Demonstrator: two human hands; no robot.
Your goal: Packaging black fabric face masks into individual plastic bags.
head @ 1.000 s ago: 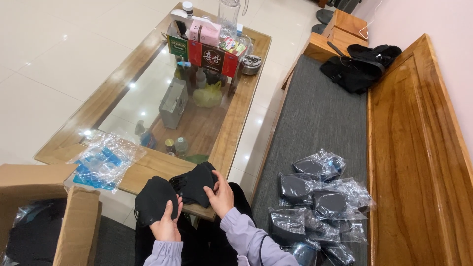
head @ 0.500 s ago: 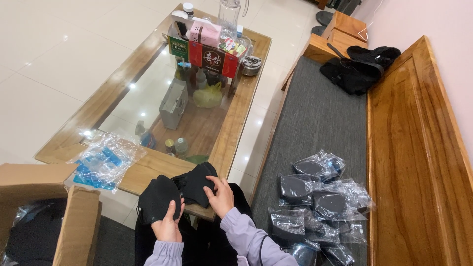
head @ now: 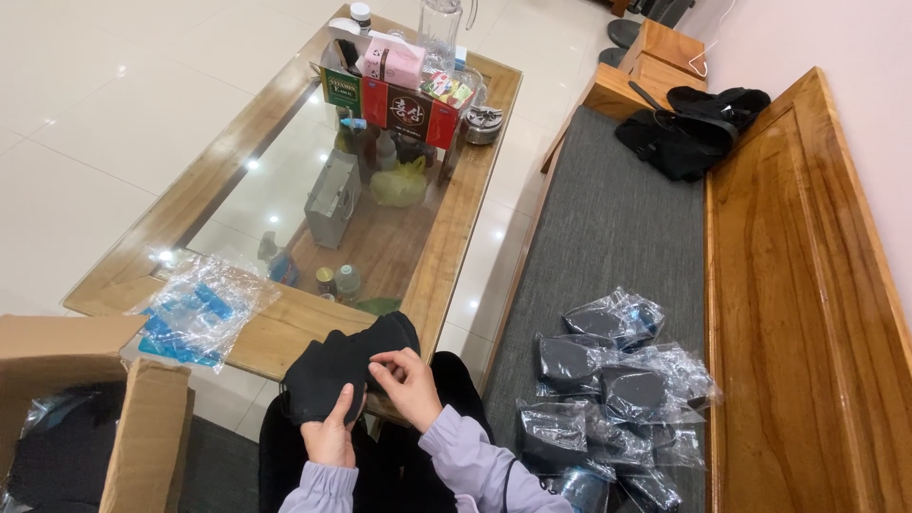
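Pinching soft black fabric piece (head: 344, 369), both hands (head: 380, 404).

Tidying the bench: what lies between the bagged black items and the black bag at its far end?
Head view: only bare grey cushion between the clear-bagged black items and the black fabric bag.

The cloth piece (head: 347, 370) sat over the lap, at the near edge of the coffee table (head: 454, 237), held between both hands: left hand (head: 332, 432) beneath it, right hand (head: 408, 380) at its right side. On the table's near left corner lay a stack of empty plastic bags (head: 199, 309). At the table's far end stood a cluster of boxes (head: 399, 90), a bottle (head: 439, 24) behind them. A cardboard box (head: 123, 427) stood left of the person. On the bench (head: 617, 228) to the right lay a pile of bagged items (head: 608, 380); a bag (head: 689, 133) rested at the bench's far end.
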